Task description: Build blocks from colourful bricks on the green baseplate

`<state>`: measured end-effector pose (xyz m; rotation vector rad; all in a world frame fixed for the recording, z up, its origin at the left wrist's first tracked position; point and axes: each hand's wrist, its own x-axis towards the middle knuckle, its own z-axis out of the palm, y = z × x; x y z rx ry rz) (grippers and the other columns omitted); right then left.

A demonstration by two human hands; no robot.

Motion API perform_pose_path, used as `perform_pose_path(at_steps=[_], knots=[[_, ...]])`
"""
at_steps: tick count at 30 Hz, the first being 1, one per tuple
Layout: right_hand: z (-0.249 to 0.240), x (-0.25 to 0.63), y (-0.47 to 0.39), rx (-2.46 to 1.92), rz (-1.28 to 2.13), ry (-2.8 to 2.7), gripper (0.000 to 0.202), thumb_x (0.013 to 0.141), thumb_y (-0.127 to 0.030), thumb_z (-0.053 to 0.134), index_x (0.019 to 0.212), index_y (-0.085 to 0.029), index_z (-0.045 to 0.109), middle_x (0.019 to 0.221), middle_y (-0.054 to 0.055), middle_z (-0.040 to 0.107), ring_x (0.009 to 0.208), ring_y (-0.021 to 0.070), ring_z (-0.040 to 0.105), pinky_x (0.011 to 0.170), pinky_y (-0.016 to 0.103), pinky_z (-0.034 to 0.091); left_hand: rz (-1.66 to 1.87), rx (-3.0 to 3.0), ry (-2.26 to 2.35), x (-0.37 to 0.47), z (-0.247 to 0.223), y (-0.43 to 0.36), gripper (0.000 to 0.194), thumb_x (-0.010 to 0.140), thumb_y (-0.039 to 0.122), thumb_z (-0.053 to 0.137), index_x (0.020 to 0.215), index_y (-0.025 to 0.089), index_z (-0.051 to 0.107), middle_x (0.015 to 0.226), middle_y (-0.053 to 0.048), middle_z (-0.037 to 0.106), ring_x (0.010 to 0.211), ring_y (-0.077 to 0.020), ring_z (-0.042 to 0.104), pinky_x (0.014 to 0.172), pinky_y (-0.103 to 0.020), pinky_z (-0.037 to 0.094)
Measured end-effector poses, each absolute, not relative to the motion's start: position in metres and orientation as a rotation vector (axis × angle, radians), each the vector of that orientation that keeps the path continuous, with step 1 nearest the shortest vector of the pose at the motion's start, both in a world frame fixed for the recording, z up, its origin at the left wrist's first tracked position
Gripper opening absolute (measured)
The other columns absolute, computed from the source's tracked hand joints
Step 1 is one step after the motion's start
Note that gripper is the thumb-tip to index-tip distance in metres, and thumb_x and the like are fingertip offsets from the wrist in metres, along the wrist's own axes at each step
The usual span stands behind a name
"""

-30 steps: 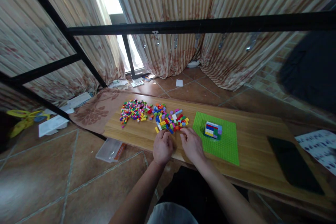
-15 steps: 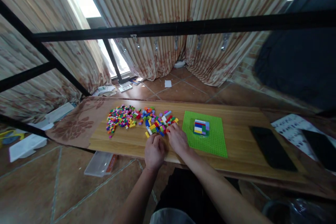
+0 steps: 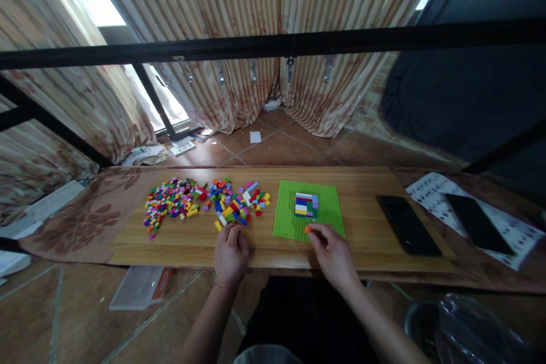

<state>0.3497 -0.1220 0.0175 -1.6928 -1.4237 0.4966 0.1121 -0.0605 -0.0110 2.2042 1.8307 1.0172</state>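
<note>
My right hand (image 3: 335, 253) pinches a small orange toy brick (image 3: 307, 229) over the near edge of the green baseplate (image 3: 282, 222). Just beyond the fingers, a low block of joined bricks (image 3: 306, 205) in white, red, blue, yellow, purple and green sits on that plate. My left hand (image 3: 231, 253) rests curled at the table's near side, its fingers closed; whatever lies inside them is hidden. Right beyond its knuckles spreads a small heap of loose bricks (image 3: 232, 205). A larger heap of mixed bricks (image 3: 174, 199) lies farther left.
A dark phone-like slab (image 3: 408, 224) lies on the wooden tabletop (image 3: 362, 210) at the right. Beyond it are a printed sheet (image 3: 430, 187) and another dark slab (image 3: 478, 222). A clear plastic box (image 3: 132, 287) sits below the front edge. A black bar (image 3: 239, 47) crosses behind the table.
My right hand has moved from the small brick heap rightward to the baseplate, with an orange brick in its fingers. My left hand stays near the heap. The whole view has shifted rightward.
</note>
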Motion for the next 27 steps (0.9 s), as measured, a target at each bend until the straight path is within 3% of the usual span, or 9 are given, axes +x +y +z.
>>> perform_pose_path(at_steps=[11, 20, 27], knots=[[0.013, 0.395, -0.081, -1.739, 0.285, -1.461, 0.025, 0.087, -0.034, 0.047, 0.095, -0.019, 0.066, 0.094, 0.007, 0.065, 0.087, 0.0208, 0.061, 0.079, 0.035, 0.047, 0.985, 2.202, 1.866, 0.112, -0.010, -0.060, 0.018, 0.087, 0.021, 0.044, 0.093, 0.021, 0.061, 0.102, -0.007, 0.061, 0.099, -0.0215, 0.057, 0.086, -0.033, 0.046], [0.009, 0.392, -0.075, -1.712, 0.312, -1.499, 0.025, 0.086, -0.033, 0.049, 0.096, -0.020, 0.068, 0.091, 0.007, 0.065, 0.080, 0.0192, 0.061, 0.076, 0.035, 0.048, 1.006, 2.212, 1.879, 0.114, -0.010, -0.060, 0.018, 0.086, 0.022, 0.045, 0.093, 0.021, 0.062, 0.100, -0.008, 0.061, 0.096, -0.0213, 0.058, 0.084, -0.033, 0.047], [0.001, 0.395, -0.077, -1.693, 0.448, -1.199, 0.032, 0.078, -0.042, 0.058, 0.096, -0.017, 0.069, 0.089, 0.009, 0.069, 0.075, 0.0196, 0.063, 0.071, 0.034, 0.050, 0.994, 2.212, 1.871, 0.113, -0.010, -0.060, 0.018, 0.087, 0.021, 0.044, 0.093, 0.020, 0.062, 0.102, -0.007, 0.061, 0.098, -0.0208, 0.058, 0.087, -0.033, 0.046]])
